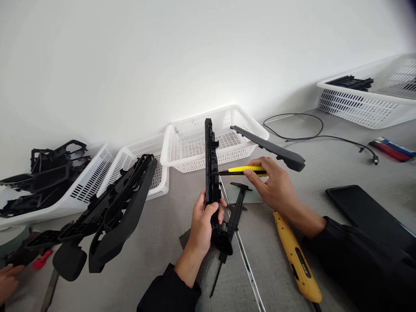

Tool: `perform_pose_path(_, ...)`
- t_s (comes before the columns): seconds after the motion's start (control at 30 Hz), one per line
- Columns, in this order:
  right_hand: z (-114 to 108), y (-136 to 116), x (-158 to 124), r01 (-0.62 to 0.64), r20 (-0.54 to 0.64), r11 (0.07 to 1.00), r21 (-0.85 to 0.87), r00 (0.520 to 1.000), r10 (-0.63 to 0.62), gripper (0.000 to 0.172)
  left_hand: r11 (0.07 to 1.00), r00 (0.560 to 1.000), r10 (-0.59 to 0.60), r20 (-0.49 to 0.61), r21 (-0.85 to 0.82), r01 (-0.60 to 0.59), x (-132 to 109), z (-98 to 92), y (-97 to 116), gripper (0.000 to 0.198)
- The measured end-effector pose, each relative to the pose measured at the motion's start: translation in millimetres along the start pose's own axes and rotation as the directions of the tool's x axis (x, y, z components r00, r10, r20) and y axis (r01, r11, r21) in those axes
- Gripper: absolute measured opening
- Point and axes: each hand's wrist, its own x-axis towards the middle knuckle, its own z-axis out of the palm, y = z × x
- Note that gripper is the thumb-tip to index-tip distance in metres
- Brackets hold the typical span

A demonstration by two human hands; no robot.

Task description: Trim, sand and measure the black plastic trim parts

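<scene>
My left hand (pixel 203 221) is wrapped round the lower part of a long black plastic trim part (pixel 212 160), held upright above the table. In my right hand (pixel 273 184) is a pair of tweezers (pixel 238 171) with black tips and a yellow ridged grip. Their tips point left and meet the middle of the trim part, or lie just in front of it. Beneath my hands lies a black caliper (pixel 237 208), partly covered by the trim part. A yellow power tool (pixel 295 255) rests below my right forearm.
A white basket (pixel 182 162) stands behind, with another dark trim piece (pixel 273 147) leaning on its rim. Black parts (pixel 120 212) overhang a basket on the left. Another person's hand (pixel 8 281) shows at lower left. A cable (pixel 321 130) and black tablet-like slab (pixel 370 216) lie right.
</scene>
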Motion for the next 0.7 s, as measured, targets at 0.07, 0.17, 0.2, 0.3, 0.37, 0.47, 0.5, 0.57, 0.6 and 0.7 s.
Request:
perform_pose_path(0.07,0.7,0.2,-1.2,-0.036,0.003,0.999,0.016,0.999,0.036,0.022,1.000,1.000,-0.001,0.001,0.003,0.001,0.1,-0.2,-0.3,0.017)
perform_pose_path(0.17,2.6,-0.5,-4.2,-0.041,0.039,0.998,0.049,0.998,0.039,0.021,1.000,1.000,0.000,0.000,0.002,0.000,0.2,-0.4,-0.7,0.015)
perform_pose_path(0.2,2.9,-1.0,-5.1,-0.039,0.054,0.997,0.061,0.998,0.036,0.020,1.000,1.000,0.000,-0.001,0.001,0.000,0.2,-0.4,-0.6,0.015)
perform_pose_path(0.3,2.1,-2.4,-6.2,-0.034,0.114,0.995,0.092,0.993,0.023,0.019,1.000,1.000,-0.006,-0.002,0.005,0.006,0.0,0.0,0.3,0.015)
perform_pose_path(0.37,1.1,-2.7,-6.1,-0.018,0.143,0.995,0.100,0.990,0.003,0.020,1.000,1.000,-0.006,0.000,0.013,0.006,-0.3,0.4,1.3,0.016)
perform_pose_path(0.47,1.1,-1.6,-5.7,0.021,0.146,0.997,0.073,0.989,-0.032,0.022,1.000,1.000,-0.005,0.000,0.018,0.005,-1.0,1.1,2.6,0.016)
perform_pose_path(0.5,1.8,-0.8,-5.6,0.035,0.138,0.998,0.060,0.989,-0.043,0.022,1.000,1.000,-0.006,-0.001,0.017,0.006,-1.2,1.3,2.9,0.017)
perform_pose_path(0.57,3.6,1.0,-5.5,0.060,0.114,0.997,0.039,0.991,-0.064,0.022,1.000,1.000,-0.010,-0.008,0.017,0.010,-1.5,1.6,3.3,0.017)
perform_pose_path(0.6,4.7,2.1,-5.5,0.069,0.104,0.997,0.034,0.992,-0.073,0.021,1.000,1.000,-0.013,-0.011,0.017,0.014,-1.6,1.7,3.4,0.016)
perform_pose_path(0.7,8.0,5.5,-5.5,0.059,0.069,0.998,0.016,0.996,-0.060,0.020,1.000,1.000,-0.022,-0.010,0.017,0.022,-1.4,1.4,3.7,0.015)
